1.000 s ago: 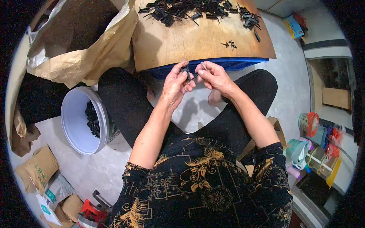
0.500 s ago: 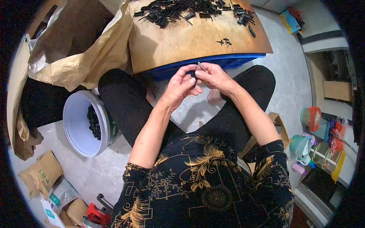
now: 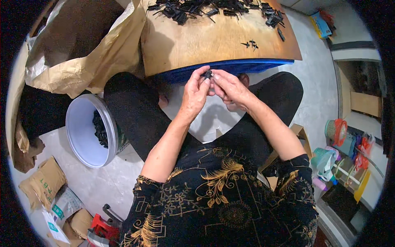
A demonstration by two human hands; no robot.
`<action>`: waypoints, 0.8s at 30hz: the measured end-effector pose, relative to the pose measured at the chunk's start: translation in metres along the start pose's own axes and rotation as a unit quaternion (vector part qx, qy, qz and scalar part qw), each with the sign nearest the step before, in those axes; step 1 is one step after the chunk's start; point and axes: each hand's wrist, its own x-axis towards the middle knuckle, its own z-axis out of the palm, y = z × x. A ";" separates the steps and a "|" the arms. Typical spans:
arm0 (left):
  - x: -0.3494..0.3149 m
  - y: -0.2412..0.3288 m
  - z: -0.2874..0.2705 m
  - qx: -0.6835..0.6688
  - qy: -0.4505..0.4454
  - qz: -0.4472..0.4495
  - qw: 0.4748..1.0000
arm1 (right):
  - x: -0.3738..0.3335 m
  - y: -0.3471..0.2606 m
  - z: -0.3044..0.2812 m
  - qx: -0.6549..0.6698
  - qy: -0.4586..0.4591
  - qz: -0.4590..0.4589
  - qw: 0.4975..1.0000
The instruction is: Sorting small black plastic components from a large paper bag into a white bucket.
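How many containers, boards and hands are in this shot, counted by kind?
White bucket: 1
Large brown paper sack: 1
Wooden board: 1
Hands, left hand and right hand, pinching a small black part: 2
Total: 5

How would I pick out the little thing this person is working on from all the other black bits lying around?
Start at the wooden board resting on a blue crate, with black parts heaped along its far edge. Just below its near edge, the left hand and right hand meet, pinching one small black piece between the fingertips. It alone is held up, off the board.
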 end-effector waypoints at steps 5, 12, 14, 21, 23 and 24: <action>0.001 -0.001 -0.001 0.019 0.002 0.023 1.000 | -0.001 -0.005 0.006 0.022 -0.013 0.006 1.000; 0.002 0.003 0.001 0.074 0.019 0.038 0.996 | 0.000 -0.009 0.008 0.054 -0.031 0.036 0.997; 0.003 0.000 0.001 0.080 0.017 0.055 0.995 | 0.000 -0.012 0.009 0.053 -0.030 0.040 0.997; 0.004 0.003 0.001 0.134 0.038 0.042 0.989 | 0.007 -0.005 0.010 0.053 -0.010 0.049 0.997; 0.007 -0.007 0.000 0.112 0.055 0.023 0.992 | 0.009 -0.008 0.012 0.047 0.002 0.069 0.997; 0.005 -0.001 0.001 0.122 0.053 0.011 0.991 | 0.009 -0.010 0.012 0.048 -0.002 0.072 0.996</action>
